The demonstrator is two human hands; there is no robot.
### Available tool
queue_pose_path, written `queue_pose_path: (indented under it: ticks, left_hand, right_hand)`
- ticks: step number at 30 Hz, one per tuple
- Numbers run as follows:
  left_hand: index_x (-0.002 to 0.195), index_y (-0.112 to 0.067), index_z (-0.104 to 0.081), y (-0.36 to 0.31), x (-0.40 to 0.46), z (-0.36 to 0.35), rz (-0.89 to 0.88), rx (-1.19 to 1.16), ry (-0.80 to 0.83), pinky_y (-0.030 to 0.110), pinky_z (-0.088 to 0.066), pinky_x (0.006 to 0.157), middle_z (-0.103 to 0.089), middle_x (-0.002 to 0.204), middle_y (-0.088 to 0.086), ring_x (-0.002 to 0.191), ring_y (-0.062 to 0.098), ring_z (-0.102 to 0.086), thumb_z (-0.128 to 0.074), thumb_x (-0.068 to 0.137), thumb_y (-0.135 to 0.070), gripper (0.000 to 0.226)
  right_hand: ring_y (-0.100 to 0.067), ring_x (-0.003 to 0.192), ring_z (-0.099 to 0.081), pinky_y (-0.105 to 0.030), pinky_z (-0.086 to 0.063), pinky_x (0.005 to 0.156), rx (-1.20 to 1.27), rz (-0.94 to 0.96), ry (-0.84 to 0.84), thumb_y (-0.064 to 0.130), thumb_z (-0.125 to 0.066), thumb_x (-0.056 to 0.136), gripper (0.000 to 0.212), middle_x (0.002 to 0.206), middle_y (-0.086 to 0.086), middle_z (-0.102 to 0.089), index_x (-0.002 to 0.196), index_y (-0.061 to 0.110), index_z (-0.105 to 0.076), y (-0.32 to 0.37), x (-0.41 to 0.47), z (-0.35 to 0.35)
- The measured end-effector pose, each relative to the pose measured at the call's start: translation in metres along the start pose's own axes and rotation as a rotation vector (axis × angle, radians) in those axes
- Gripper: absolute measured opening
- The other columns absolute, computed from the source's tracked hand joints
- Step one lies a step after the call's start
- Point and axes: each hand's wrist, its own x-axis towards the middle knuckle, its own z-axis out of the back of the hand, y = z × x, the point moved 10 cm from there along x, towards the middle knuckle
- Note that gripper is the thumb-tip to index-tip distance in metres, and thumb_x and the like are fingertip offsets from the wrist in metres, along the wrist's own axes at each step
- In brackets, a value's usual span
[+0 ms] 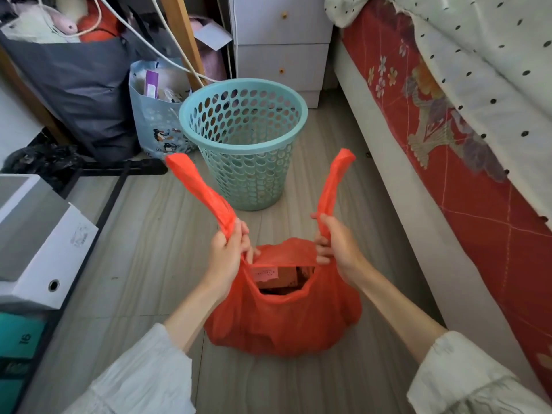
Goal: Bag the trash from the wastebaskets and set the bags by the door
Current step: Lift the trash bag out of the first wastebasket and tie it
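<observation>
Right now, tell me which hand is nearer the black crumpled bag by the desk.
Left. The left hand grips the red bag's left handle, on the same side as the black crumpled bag; the right hand grips the other handle, farther toward the bed.

Both forearms reach forward in loose white sleeves, the left from 7 o'clock, the right from 5 o'clock. The left hand (228, 252) has its fingers curled in a closed grip, the right hand (334, 245) likewise, its thumb seemingly on top.
</observation>
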Motion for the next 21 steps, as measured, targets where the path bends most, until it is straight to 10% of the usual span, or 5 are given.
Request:
queue_pose_path:
  ticks: [6,11,15,21]
  left_hand:
    - [0.079,-0.022,-0.038,0.013,-0.005,-0.017,0.137,0.086,0.121,0.014,-0.023,0.038,-0.025,0.05,-0.013,0.034,0.0,-0.021,-0.024,0.094,-0.048,0.033]
    - [0.078,-0.021,-0.044,0.008,-0.004,-0.021,-0.023,0.501,0.128,0.036,-0.033,0.06,-0.042,0.062,0.016,0.056,0.03,-0.045,-0.031,0.096,-0.034,0.026]
    - [0.072,-0.014,-0.048,-0.004,-0.003,-0.023,-0.179,0.675,0.169,0.03,-0.032,0.062,-0.044,0.057,-0.005,0.053,0.004,-0.048,-0.038,0.096,-0.018,0.027]
    - [0.085,-0.019,-0.054,0.012,-0.017,-0.045,-0.305,1.084,0.417,0.045,-0.045,0.074,-0.068,0.088,0.016,0.094,0.039,-0.059,-0.037,0.095,-0.032,0.024]
  right_hand:
    - [0.001,0.023,-0.023,-0.008,-0.016,0.028,-0.146,-0.065,-0.032,0.007,-0.032,0.096,0.026,0.055,0.0,-0.032,0.076,0.014,-0.047,-0.019,0.001,-0.005]
    - [0.001,0.022,-0.019,-0.007,-0.013,0.028,-0.174,-0.178,-0.065,0.005,-0.036,0.093,0.03,0.037,0.008,-0.029,0.065,0.017,-0.037,-0.033,0.003,0.003]
    - [-0.002,0.03,-0.017,-0.013,-0.013,0.032,-0.173,-0.247,0.063,0.014,-0.047,0.085,0.028,0.045,0.008,-0.025,0.061,0.02,-0.034,-0.036,-0.002,-0.013]
    - [-0.002,0.033,-0.02,-0.013,-0.014,0.034,-0.103,-0.115,0.158,0.047,-0.053,0.086,0.036,0.042,0.011,-0.024,0.06,0.023,-0.044,-0.025,-0.001,-0.027]
